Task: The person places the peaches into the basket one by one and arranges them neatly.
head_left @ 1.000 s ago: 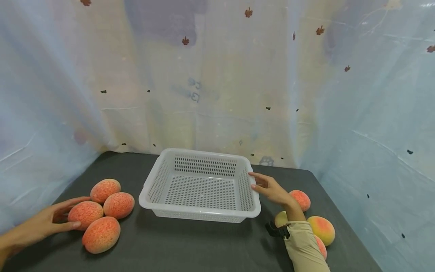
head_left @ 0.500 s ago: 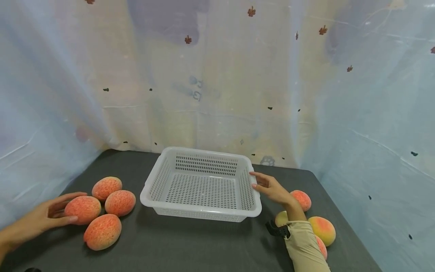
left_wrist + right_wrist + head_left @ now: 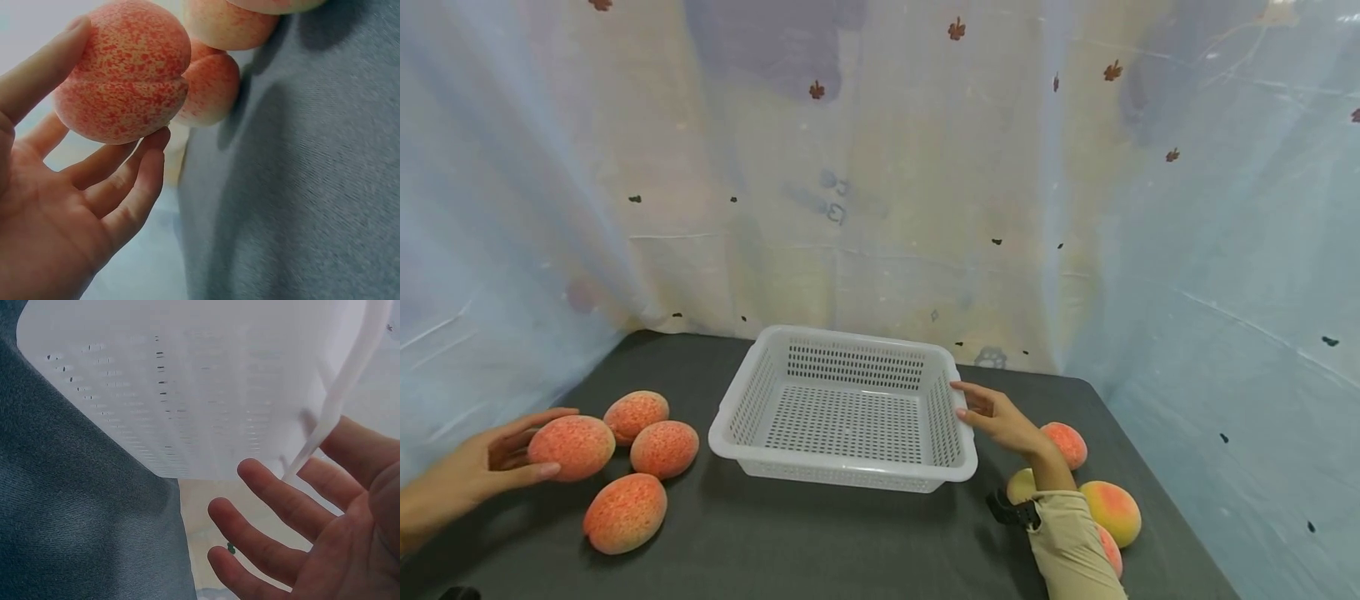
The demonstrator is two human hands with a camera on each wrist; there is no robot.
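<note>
In the head view my left hand [image 3: 471, 471] grips a red-speckled peach [image 3: 572, 447] between thumb and fingers. The left wrist view shows this peach [image 3: 125, 75] held up beside the dark tabletop, its crease facing the camera. Three similar peaches [image 3: 627, 512] lie just right of the hand. In the middle stands a white slotted plastic basket [image 3: 842, 468] with nothing in it. My right hand [image 3: 1003, 421] holds the rim at its right side with thumb and index finger. Seen from the right wrist, the other fingers [image 3: 256, 550] extend outside the basket wall [image 3: 206, 394].
Behind and partly hidden by the right forearm lie a red peach [image 3: 1066, 443], a yellow-red peach [image 3: 1111, 512] and others. The dark table [image 3: 820, 542] has a pale patterned curtain [image 3: 880, 208] along its back and sides. A black strap [image 3: 1011, 508] circles the right wrist.
My left hand has lifted its peach and carried it a little left and up, away from the other three. The right hand and the basket stay in place.
</note>
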